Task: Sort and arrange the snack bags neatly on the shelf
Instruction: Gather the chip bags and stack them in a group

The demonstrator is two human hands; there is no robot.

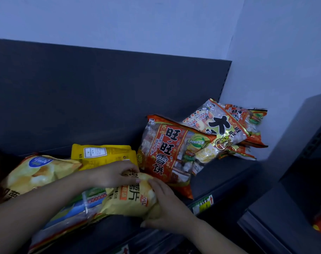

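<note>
Both hands clasping yellow chip bag [132, 200] at shelf [220, 178] front edge: left hand [112, 174] on top, right hand [167, 202] at its right end. Red bag [167, 154] touching behind-right; bare shelf right of that.

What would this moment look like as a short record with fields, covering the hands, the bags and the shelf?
place: dark shelf with a dark back panel
left hand: grip on the top of a small yellow chip bag
right hand: grip on that bag's right end
under it: a flat bag with blue and green print
far left: large yellow chip bag
behind the hands: yellow pouch
right: red rice cracker bags, piled unevenly toward the corner
state: sorting unfinished
</note>
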